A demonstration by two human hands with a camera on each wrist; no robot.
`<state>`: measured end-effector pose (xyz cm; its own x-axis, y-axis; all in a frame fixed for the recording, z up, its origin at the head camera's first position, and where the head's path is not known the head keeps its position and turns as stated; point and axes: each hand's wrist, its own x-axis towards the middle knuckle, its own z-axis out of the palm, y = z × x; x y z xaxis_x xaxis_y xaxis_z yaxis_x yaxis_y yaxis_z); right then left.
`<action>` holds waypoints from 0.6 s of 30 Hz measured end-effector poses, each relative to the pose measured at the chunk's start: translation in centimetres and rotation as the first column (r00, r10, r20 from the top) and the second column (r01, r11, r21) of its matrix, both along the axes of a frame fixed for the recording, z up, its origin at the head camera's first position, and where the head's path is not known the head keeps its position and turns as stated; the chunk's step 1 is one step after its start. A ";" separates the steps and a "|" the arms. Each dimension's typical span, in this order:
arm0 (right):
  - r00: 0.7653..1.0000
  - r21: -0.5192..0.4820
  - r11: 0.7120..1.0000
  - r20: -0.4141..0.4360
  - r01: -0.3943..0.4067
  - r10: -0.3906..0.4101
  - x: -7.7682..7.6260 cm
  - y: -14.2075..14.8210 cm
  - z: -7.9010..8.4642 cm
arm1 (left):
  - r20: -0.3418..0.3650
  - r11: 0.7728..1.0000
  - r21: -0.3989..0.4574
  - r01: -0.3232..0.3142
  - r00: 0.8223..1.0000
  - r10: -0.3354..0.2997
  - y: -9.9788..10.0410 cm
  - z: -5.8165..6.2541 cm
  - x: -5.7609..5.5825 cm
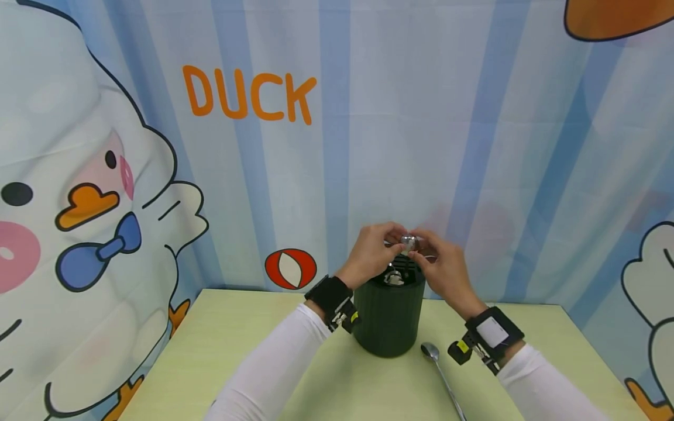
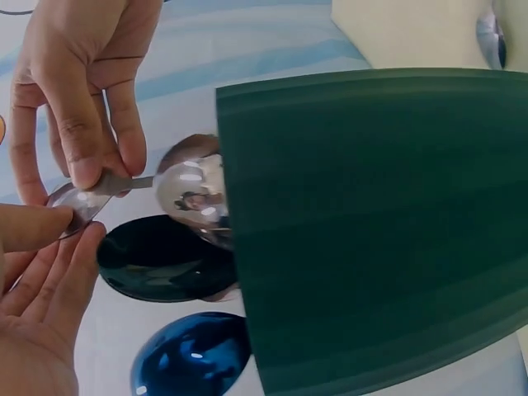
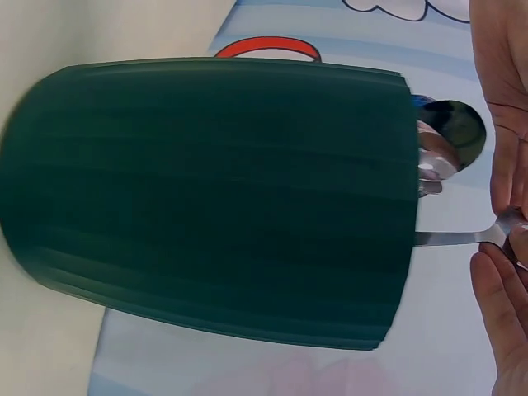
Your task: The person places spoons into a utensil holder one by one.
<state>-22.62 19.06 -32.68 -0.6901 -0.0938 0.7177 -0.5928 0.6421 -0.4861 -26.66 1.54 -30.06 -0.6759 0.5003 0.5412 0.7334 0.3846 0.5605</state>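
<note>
A dark green ribbed utensil holder (image 1: 388, 321) stands upright on the table. Above its rim, both hands pinch the bowl of a silver spoon (image 2: 80, 206), whose handle (image 3: 450, 239) runs down into the holder. My left hand (image 1: 374, 251) has thumb and fingers on the bowl from the left. From the right, my right hand (image 1: 446, 266) meets it with thumb and fingertips. Beside the held spoon, other bowls poke out of the holder: a silver one (image 2: 191, 191), a black one (image 2: 161, 260) and a blue one (image 2: 194, 355). Their handles are hidden inside.
Another silver spoon (image 1: 444, 383) lies on the pale yellow table (image 1: 231, 339), right of the holder and near the right forearm. A blue-striped curtain (image 1: 400, 117) with duck drawings hangs behind the table's back edge.
</note>
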 end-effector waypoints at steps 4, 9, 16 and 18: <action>1.000 0.004 1.000 0.017 0.000 -0.001 0.1 0.2 -0.8 | 0.020 0.999 -0.034 -0.005 1.000 0.006 0.1 -0.3 0.1; 0.999 0.023 1.000 0.048 0.009 -0.010 0.3 0.4 -1.8 | 0.053 0.996 -0.085 -0.012 0.998 0.017 0.1 -0.6 0.4; 0.998 0.038 0.999 0.060 0.008 -0.010 0.5 0.4 -2.5 | 0.054 0.992 -0.128 -0.005 0.999 0.011 0.0 -1.4 0.4; 0.998 0.041 0.999 0.063 0.011 -0.014 0.5 0.4 -2.7 | 0.048 0.990 -0.141 -0.011 0.999 0.018 0.1 -1.5 0.4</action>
